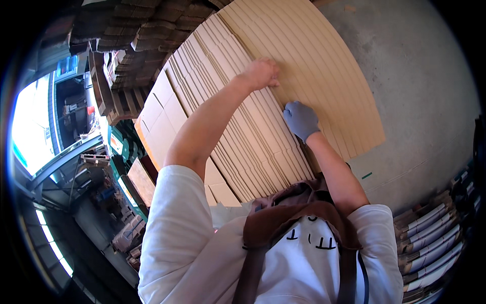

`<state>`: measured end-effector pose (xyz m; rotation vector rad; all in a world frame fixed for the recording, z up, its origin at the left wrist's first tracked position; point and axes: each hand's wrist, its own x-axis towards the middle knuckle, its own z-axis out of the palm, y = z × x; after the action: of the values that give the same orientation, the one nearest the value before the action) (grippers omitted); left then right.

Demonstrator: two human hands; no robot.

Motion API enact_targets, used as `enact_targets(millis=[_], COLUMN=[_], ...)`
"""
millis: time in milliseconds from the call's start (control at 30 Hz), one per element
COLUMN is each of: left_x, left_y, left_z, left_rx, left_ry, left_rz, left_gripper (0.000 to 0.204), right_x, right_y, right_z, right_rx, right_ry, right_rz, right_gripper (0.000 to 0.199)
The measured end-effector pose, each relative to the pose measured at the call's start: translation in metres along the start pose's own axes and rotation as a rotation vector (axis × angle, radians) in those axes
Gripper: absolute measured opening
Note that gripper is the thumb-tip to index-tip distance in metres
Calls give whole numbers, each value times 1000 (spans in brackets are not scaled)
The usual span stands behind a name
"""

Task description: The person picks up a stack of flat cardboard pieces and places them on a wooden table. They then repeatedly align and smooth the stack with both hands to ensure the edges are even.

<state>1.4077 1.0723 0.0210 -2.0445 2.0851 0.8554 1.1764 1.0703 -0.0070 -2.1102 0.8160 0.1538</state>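
Cardboard sheets (283,61), flat and tan, stand packed on edge in one huge slanted stack that fills the middle of the shot, and everything else sits around that stack. Off its right side is a bare concrete floor (420,76). Off its upper left corner are wooden pallets (131,30) piled up dark and messy, and below the stack's left edge there's a green machine frame (121,147) with workshop clutter further out. Down past the stack's lower right, near the frame edge, is a smaller bundle of white-edged folded cartons (430,238). Closest to the camera is the person's own white t-shirt (192,253) with a brown apron (283,218) over it. Both arms reach up onto the stack. The left hand (260,73) is bare and curled, fingers (273,80) hooked over the top edges of the sheets near the stack's middle, so the cardboard is right under and between them. The right hand (301,119) wears a blue-grey glove and sits just below and right of the left, fingers bent and pressing into the sheet edges; can't tell whether it's actually pinching one.
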Motion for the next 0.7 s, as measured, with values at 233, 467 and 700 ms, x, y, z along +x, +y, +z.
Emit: enact_targets(millis=[233,467,700], left_x=[1,2,-1], left_y=[8,6,0], left_z=[-8,-6,0], left_rx=[51,80,48], left_ry=[-32,-24,-8], left_rz=[-15,7,12], left_gripper=[28,31,30], right_x=[11,10,2], right_y=[3,0,34], right_z=[-3,-10,-34], right_rx=[-107,-85,-178], right_ry=[-82,-104,420], right_rz=[6,57,55], right_gripper=[25,23,28])
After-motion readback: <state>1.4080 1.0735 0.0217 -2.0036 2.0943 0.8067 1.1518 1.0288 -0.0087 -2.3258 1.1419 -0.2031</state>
